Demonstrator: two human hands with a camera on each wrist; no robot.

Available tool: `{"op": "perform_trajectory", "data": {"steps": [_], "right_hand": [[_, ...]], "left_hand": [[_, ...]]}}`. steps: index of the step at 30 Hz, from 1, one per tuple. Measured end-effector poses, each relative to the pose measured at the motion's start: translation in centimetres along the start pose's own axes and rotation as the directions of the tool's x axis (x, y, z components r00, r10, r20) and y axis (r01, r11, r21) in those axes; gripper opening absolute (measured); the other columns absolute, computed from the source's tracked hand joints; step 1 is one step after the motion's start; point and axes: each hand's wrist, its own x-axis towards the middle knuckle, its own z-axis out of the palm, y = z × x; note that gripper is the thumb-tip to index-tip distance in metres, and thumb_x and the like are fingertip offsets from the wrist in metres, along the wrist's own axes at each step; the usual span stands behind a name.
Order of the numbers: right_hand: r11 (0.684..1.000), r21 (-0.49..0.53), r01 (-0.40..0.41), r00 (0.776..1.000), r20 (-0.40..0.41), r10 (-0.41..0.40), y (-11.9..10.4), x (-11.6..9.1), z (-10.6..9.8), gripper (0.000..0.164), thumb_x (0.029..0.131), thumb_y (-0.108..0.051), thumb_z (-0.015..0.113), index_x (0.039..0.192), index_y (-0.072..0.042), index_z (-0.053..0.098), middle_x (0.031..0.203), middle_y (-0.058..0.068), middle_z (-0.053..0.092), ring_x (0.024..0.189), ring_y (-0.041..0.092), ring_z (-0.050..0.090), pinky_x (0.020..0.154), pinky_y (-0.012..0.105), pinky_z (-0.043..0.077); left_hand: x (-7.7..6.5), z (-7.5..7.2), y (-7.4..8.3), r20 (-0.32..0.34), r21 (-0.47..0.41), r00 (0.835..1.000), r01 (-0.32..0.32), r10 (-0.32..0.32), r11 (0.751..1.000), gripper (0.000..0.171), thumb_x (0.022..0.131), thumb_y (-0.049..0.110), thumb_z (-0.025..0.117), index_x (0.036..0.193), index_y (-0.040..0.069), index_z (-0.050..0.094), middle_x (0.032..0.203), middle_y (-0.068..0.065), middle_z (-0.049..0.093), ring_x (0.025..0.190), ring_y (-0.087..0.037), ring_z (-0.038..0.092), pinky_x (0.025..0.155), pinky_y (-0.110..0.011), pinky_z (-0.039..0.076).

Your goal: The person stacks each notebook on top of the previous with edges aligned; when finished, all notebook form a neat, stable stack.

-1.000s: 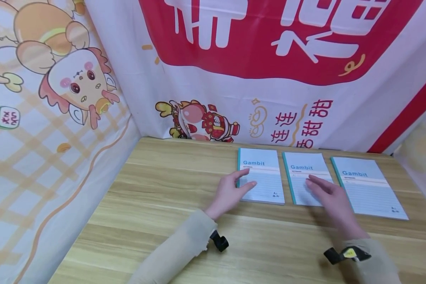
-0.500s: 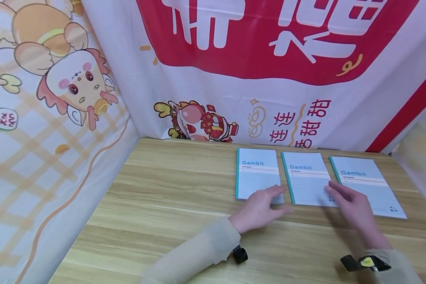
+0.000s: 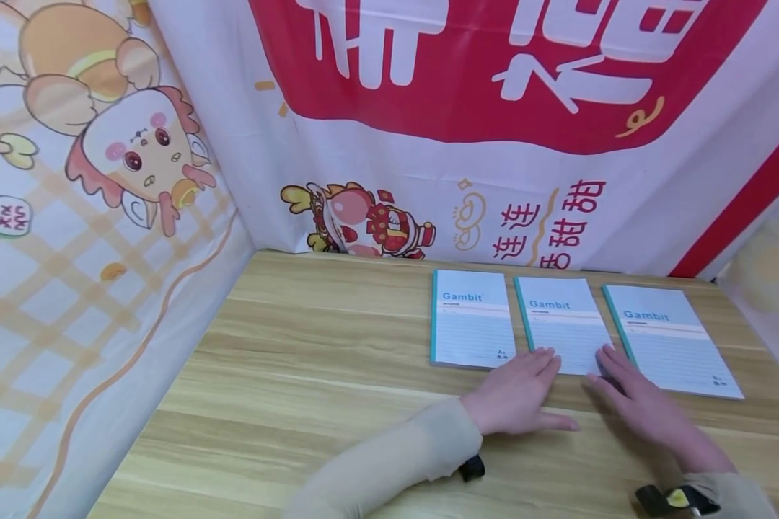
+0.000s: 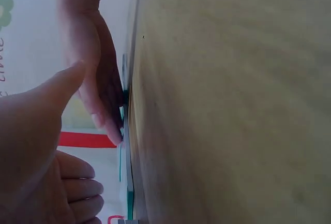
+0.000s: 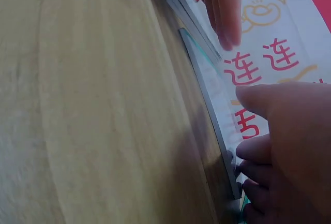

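Three pale blue notebooks marked "Gambit", with teal spines, lie side by side: a left notebook (image 3: 470,328), a middle notebook (image 3: 561,328) and a right notebook (image 3: 671,346). My left hand (image 3: 516,396), thumb spread, has its extended fingertips at the near left corner of the middle notebook. At that notebook's near right corner are the fingertips of my right hand (image 3: 645,407), between the middle and right notebooks. Neither hand grips anything. In the right wrist view, part of the right hand (image 5: 295,141) is beside the notebook's near edge; exact contact is hard to tell.
The notebooks lie on a wood-grain table (image 3: 311,346) near its back edge. A printed cloth (image 3: 376,166) with red and white patterns hangs behind. Another patterned cloth (image 3: 71,303) hangs along the left side. Each wrist wears a black strap mount (image 3: 678,499).
My left hand has moved right, from over the left notebook to the middle one's near corner. My right hand has shifted right and towards me. The notebooks show no clear movement.
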Motion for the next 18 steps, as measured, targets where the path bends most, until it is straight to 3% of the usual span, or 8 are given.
{"op": "perform_trajectory", "data": {"steps": [11,18], "right_hand": [[0.985,-0.158,0.077,0.997,0.024,-0.074,-0.4,-0.4,1.3,0.086,0.108,-0.051,0.040,0.157,0.010,0.004,0.162,0.034,-0.006,0.148,0.050,-0.007,0.114,0.071,0.007],[0.983,-0.170,0.070,0.997,0.030,-0.066,-0.1,-0.6,1.7,0.087,0.108,-0.052,0.039,0.157,0.011,0.003,0.161,0.035,-0.006,0.148,0.050,-0.008,0.113,0.072,0.007]], "left_hand": [[0.9,0.2,0.5,0.126,0.085,0.989,0.072,-0.083,0.994,0.110,0.085,0.089,0.035,0.162,0.012,0.022,0.168,-0.002,0.019,0.152,-0.012,0.013,0.122,-0.027,0.008],[0.8,0.6,1.1,0.175,0.157,0.978,0.083,-0.110,0.984,0.117,0.079,0.094,0.031,0.163,0.013,0.019,0.169,-0.002,0.012,0.153,-0.013,0.007,0.122,-0.027,0.005]]}}
